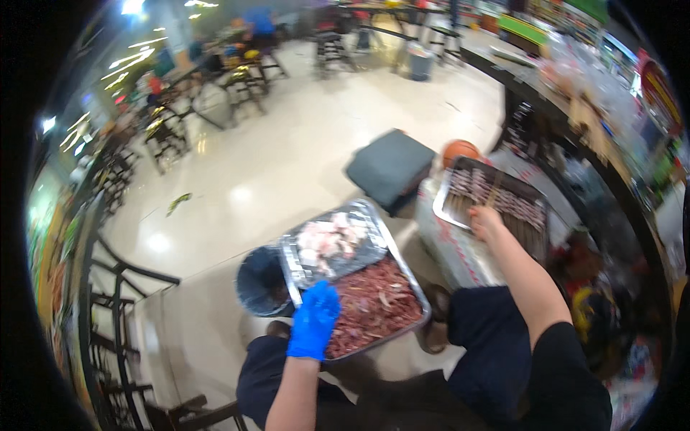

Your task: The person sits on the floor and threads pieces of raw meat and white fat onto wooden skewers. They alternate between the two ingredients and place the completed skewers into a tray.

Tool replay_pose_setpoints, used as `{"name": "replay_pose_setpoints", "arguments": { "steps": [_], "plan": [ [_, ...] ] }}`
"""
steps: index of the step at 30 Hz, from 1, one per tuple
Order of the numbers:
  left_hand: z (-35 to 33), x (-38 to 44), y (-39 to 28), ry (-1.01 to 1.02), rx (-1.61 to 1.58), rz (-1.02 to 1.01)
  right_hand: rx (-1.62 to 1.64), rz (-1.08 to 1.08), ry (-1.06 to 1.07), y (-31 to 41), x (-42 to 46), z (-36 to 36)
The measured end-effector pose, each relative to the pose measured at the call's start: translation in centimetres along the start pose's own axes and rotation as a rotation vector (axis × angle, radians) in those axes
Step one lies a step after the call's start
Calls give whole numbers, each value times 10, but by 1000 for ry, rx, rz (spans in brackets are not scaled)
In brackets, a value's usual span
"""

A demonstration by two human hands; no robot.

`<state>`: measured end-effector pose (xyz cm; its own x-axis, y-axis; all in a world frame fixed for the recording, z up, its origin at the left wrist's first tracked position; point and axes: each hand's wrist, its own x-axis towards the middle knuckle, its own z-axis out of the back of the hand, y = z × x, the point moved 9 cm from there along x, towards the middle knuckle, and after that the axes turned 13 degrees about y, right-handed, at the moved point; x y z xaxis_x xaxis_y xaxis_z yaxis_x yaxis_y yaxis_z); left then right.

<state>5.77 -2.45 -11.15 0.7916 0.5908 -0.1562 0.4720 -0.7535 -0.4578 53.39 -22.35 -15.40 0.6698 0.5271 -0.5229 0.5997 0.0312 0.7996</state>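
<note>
My left hand [315,318], in a blue glove, is at the left edge of a metal tray of raw red meat pieces [377,307]; whether its fingers hold anything cannot be told. Across the far part of that tray lies a smaller foil-like tray [372,242] with pale, fatty chunks [329,240]. My bare right hand [485,222] grips a thin wooden skewer [494,188] over a second metal tray [443,202]. Rows of meat skewers [523,207] lie in that tray, their meat towards the far side and their sticks towards me.
A dark bin [261,283] stands left of the meat tray. Beyond are a grey box-like object [391,164] and an orange ball [460,153]. The skewer tray rests on a white wrapped stack [450,248]. A dark counter [566,108] curves along the right; black chair frames [116,301] stand left.
</note>
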Motion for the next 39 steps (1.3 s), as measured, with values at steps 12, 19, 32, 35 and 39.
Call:
{"name": "replay_pose_setpoints", "arguments": {
  "steps": [12,19,32,35,39],
  "plan": [
    [-10,-11,11,55,211,155,27,-231,141,-10,2,-12],
    [-10,-20,-13,-21,371,150,-82,-153,43,-1,-106,-46],
    [-2,-9,-49,-202,961,78,-357,-36,568,-63,-249,-148],
    [15,15,-68,-159,1112,-43,-429,26,594,-68,-257,-165],
    [35,48,-98,-237,1346,-179,-411,7,573,-75,-259,-164]
  ]
}}
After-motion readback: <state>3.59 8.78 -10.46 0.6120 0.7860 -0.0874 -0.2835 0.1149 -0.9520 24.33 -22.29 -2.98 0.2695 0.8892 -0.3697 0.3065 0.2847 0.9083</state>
